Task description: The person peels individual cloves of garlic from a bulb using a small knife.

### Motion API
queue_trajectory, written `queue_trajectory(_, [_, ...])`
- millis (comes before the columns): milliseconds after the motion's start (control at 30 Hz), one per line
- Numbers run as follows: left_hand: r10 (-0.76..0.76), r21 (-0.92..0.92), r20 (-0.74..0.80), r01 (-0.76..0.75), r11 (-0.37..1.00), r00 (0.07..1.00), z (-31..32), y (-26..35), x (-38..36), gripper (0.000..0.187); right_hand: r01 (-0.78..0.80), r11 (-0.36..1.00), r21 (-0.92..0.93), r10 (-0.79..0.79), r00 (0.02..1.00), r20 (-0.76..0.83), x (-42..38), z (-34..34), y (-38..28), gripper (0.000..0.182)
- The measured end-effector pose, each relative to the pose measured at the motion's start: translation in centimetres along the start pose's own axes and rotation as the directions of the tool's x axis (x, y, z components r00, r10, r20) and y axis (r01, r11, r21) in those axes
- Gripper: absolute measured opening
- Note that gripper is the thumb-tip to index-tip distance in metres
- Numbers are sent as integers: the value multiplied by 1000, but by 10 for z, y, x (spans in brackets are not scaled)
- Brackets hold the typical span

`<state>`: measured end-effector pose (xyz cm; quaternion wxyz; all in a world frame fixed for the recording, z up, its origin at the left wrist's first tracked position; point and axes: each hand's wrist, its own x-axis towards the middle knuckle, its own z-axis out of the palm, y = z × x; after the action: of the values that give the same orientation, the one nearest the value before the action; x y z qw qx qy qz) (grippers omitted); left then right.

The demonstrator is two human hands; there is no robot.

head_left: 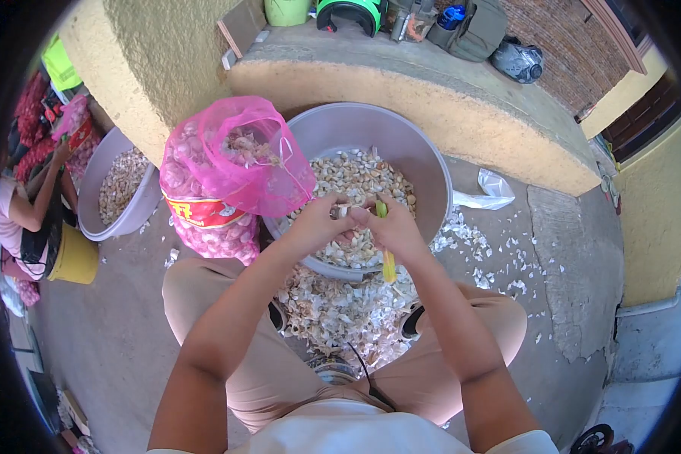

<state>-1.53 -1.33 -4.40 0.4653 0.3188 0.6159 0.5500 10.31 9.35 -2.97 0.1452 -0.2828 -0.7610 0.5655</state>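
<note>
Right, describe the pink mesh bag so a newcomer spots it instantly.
Find the big basin at the centre, below the curved concrete ledge. Just to its left stands the pink mesh bag, partly overlapping the basin's rim in this view. Unlike the basin's loose cloves, its garlic bulbs show through netting, with a red label across the middle.

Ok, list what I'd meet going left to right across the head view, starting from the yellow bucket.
Yellow bucket → pink mesh bag of garlic → left hand → right hand → clear plastic bag on the ground.
</note>
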Motion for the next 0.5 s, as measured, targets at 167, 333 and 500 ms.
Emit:
queue_trajectory(167, [29, 110, -3, -29, 994, 1000, -2, 0, -1, 38, -225, 956, 188, 205, 971, 123, -3, -9, -12, 23])
queue_trajectory(333, [25, -5, -84, -26, 1000, 996, -1, -2, 0, 35, -401, 689, 603, 347, 914, 211, 5, -10, 2, 21])
queue_trajectory(500, [110, -42, -127, -116, 992, 986, -3, -6, 3, 29, -380, 601, 704, 450, 888, 95, 10, -13, 2, 26])
